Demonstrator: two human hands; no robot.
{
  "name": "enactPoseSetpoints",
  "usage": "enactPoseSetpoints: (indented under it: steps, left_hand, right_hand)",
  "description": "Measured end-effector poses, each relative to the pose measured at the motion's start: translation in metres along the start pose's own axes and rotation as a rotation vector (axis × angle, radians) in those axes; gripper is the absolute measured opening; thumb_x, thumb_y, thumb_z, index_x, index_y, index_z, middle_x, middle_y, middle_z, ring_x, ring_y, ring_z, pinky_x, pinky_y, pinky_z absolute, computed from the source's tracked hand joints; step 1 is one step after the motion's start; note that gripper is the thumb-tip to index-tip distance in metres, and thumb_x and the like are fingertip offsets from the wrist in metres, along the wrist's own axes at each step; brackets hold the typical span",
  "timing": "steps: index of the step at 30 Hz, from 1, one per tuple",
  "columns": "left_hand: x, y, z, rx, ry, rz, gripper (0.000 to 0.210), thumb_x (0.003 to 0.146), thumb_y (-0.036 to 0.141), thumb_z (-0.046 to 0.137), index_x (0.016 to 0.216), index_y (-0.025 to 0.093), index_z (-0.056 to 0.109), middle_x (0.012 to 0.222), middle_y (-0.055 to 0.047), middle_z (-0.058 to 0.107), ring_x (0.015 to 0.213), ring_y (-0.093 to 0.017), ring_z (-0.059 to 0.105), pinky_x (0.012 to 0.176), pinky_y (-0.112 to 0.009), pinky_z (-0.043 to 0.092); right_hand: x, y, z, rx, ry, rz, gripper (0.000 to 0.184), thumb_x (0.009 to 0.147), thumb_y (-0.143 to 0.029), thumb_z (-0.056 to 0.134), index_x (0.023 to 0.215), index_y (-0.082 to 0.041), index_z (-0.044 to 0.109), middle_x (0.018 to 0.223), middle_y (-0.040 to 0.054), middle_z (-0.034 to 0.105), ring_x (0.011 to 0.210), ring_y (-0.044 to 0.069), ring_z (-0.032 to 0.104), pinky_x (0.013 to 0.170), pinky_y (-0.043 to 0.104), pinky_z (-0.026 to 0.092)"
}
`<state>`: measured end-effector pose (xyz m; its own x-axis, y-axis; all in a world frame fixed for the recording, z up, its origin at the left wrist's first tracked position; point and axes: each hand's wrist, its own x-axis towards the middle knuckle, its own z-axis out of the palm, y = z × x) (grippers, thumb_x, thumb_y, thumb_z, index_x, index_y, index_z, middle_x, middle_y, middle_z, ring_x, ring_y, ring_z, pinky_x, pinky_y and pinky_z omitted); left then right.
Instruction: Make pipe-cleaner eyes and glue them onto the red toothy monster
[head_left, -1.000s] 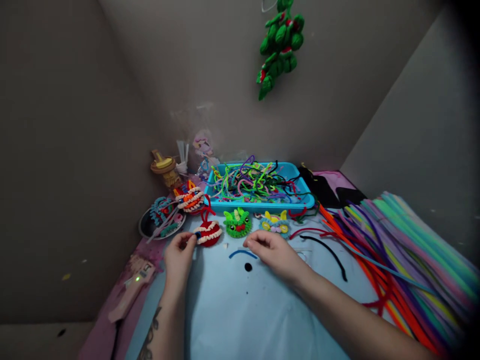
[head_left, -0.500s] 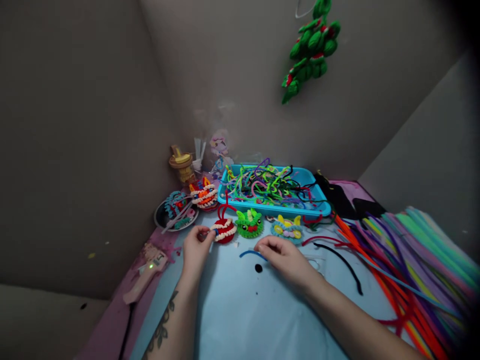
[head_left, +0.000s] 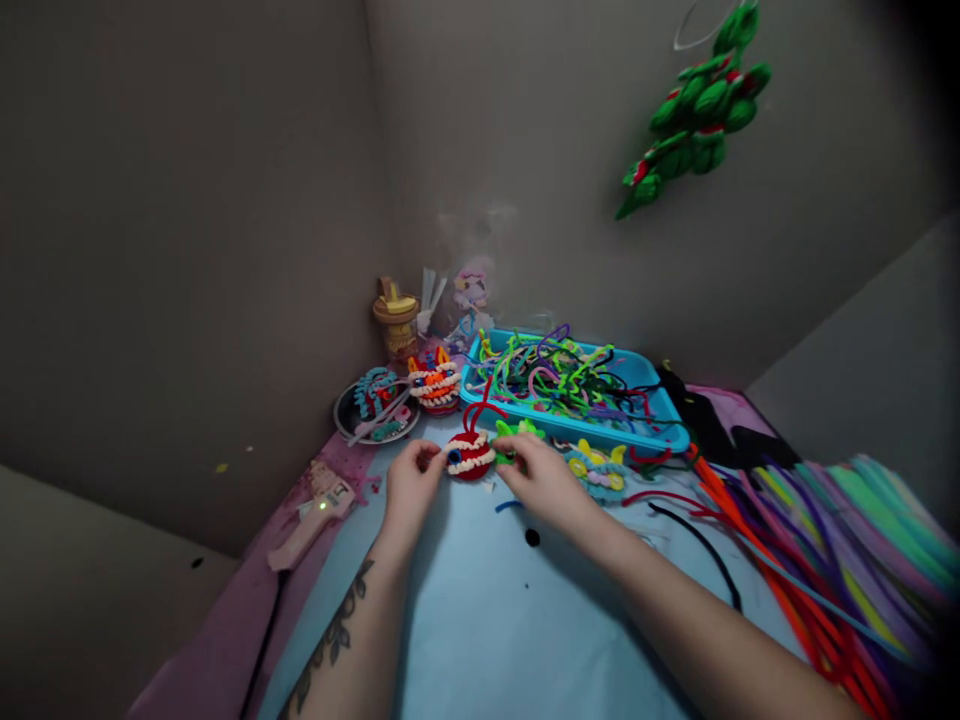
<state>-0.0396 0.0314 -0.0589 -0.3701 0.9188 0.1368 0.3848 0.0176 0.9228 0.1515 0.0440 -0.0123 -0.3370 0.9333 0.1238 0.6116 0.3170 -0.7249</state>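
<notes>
A round red pipe-cleaner ornament (head_left: pixel 472 468) with cream crinkled bands, a blue eye spot and red loops on top is held between both hands. My left hand (head_left: pixel 412 490) pinches its left edge, beside the blue spot. My right hand (head_left: pixel 544 485) is closed at its right edge, fingertips against it. Behind my right hand, a green pipe-cleaner face (head_left: pixel 519 428) is partly hidden. To the right sits a light blue and yellow piece (head_left: pixel 600 472). A short blue pipe-cleaner strip (head_left: pixel 508 507) and a black dot (head_left: pixel 532 538) lie on the blue sheet (head_left: pixel 495 620).
A blue tray (head_left: pixel 577 428) of pipe-cleaner scraps stands behind. At left are a metal bowl (head_left: pixel 346 425), an orange pipe-cleaner head (head_left: pixel 436 385), a lidded cup (head_left: pixel 397 325) and a corded pink glue gun (head_left: pixel 311 525). Bundled pipe cleaners (head_left: pixel 847 540) lie right; a green ornament (head_left: pixel 697 115) hangs above.
My right hand has left the short blue strip on the sheet and moved up and left to the red ornament. The ornament has turned, showing its blue spot. The view has shifted left.
</notes>
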Motion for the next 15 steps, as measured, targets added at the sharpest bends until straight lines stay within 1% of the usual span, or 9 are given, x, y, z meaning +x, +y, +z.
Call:
enactPoseSetpoints:
  steps: [2,4,7,9,15]
  left_hand:
    - [-0.001,-0.001,0.001,0.006,-0.011,0.001,0.018,0.068,0.034,0.062,0.073,0.017,0.06,0.064,0.0,0.063,0.059,-0.015,0.058,0.057,-0.024,0.042]
    - [-0.003,-0.001,0.002,0.02,-0.014,0.001,0.018,0.068,0.035,0.062,0.073,0.018,0.059,0.063,0.0,0.062,0.058,-0.015,0.057,0.056,-0.024,0.041]
    - [-0.005,0.0,0.003,0.042,-0.018,0.0,0.017,0.07,0.035,0.061,0.072,0.019,0.059,0.063,0.001,0.063,0.056,-0.015,0.057,0.056,-0.024,0.039]
    - [-0.006,0.002,0.004,0.051,-0.021,-0.002,0.016,0.07,0.035,0.061,0.072,0.019,0.059,0.064,0.0,0.063,0.057,-0.015,0.057,0.056,-0.024,0.039]
    - [-0.005,0.008,0.003,0.032,-0.046,-0.023,0.015,0.07,0.033,0.059,0.066,0.019,0.06,0.059,0.001,0.061,0.056,-0.015,0.055,0.055,-0.023,0.037]
  right_hand:
    - [0.017,0.0,0.008,-0.029,0.022,0.027,0.039,0.076,-0.011,0.051,0.114,-0.011,0.059,0.105,0.0122,0.061,0.078,0.018,0.057,0.077,0.032,0.045]
    - [0.029,0.0,0.017,-0.035,0.019,0.04,0.046,0.073,-0.006,0.051,0.118,-0.01,0.057,0.108,0.0136,0.062,0.08,0.019,0.058,0.078,0.033,0.045]
    - [0.035,0.001,0.029,-0.036,0.005,0.034,0.055,0.069,-0.003,0.051,0.123,-0.009,0.053,0.112,0.0151,0.062,0.083,0.02,0.059,0.078,0.032,0.045]
    - [0.034,0.001,0.033,-0.034,0.005,0.028,0.056,0.069,-0.004,0.051,0.125,-0.009,0.052,0.113,0.0152,0.062,0.085,0.021,0.059,0.079,0.033,0.045]
    - [0.027,0.007,0.04,0.002,0.029,0.033,0.05,0.073,-0.008,0.052,0.123,-0.013,0.055,0.103,0.0111,0.065,0.086,0.022,0.059,0.08,0.035,0.045]
